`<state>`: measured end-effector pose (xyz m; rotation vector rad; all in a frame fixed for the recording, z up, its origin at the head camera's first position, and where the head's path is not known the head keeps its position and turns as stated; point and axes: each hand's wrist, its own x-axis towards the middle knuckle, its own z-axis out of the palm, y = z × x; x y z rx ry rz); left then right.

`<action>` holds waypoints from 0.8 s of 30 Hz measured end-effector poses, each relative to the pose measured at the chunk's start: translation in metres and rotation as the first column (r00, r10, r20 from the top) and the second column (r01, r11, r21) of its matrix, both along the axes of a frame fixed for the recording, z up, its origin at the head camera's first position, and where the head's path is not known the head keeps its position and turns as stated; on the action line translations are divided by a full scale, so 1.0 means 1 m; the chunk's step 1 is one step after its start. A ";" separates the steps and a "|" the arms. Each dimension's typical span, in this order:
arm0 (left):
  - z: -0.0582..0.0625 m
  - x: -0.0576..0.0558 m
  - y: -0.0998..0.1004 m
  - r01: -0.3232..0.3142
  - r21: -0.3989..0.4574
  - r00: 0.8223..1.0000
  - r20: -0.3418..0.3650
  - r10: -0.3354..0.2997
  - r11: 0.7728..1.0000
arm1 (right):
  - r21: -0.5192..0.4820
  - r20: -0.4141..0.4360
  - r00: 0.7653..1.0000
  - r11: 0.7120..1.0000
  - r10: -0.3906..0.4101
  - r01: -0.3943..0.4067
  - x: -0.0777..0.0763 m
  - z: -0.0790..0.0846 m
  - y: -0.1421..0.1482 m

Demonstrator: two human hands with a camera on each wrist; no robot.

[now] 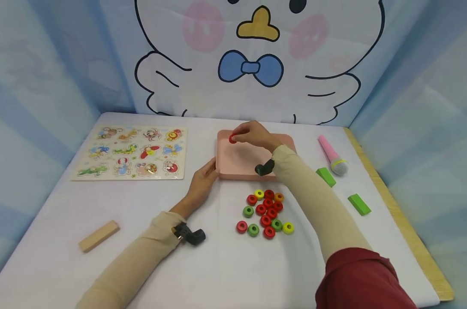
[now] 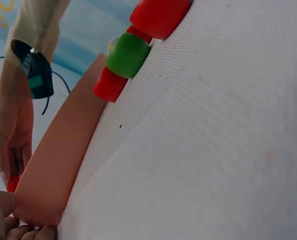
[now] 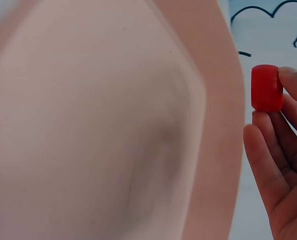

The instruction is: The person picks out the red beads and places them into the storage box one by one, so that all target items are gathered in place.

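A shallow pink tray (image 1: 241,176) lies on the table in front of me. My left hand (image 1: 202,182) holds it at its near left corner; in the left wrist view, the thumb and curled fingers (image 2: 33,233) are at the tray's end. Over the tray's left part, my right hand (image 1: 255,135) pinches a red ring-shaped bead (image 1: 232,138) between thumb and fingertips. The right wrist view shows this red bead (image 3: 267,88) from the side, with the tray's bare inside beside it. Nearer to me lie several loose beads, among them red ones (image 1: 269,232), green ones (image 1: 253,230) and yellow ones (image 1: 288,228).
Back left lies a puzzle board (image 1: 134,161) with insect pictures. A plain wooden block (image 1: 99,236) is at the front left. On the right are a pink toy microphone (image 1: 332,156) and two green blocks (image 1: 359,204). A patterned curtain (image 1: 167,92) stands behind the table.
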<state>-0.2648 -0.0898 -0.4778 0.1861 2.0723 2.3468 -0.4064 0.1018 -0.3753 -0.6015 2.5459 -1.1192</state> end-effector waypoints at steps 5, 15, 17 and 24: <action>-0.002 0.001 0.001 -0.007 -0.031 1.000 -0.013 0.006 1.000 | 0.009 0.063 0.998 1.000 -0.030 0.029 -0.015 -0.017 -0.011; -0.002 0.003 0.003 -0.016 -0.078 0.999 -0.030 0.014 0.997 | 0.102 0.129 0.991 0.994 -0.039 0.026 -0.021 -0.040 -0.015; -0.002 0.003 0.002 -0.016 -0.083 0.999 -0.032 0.014 0.996 | 0.093 0.122 0.992 0.996 -0.026 0.015 -0.021 -0.041 -0.015; 0.000 0.001 -0.001 -0.016 -0.103 1.000 -0.029 0.013 0.995 | 0.072 0.107 0.994 0.997 -0.017 0.009 -0.017 -0.031 -0.008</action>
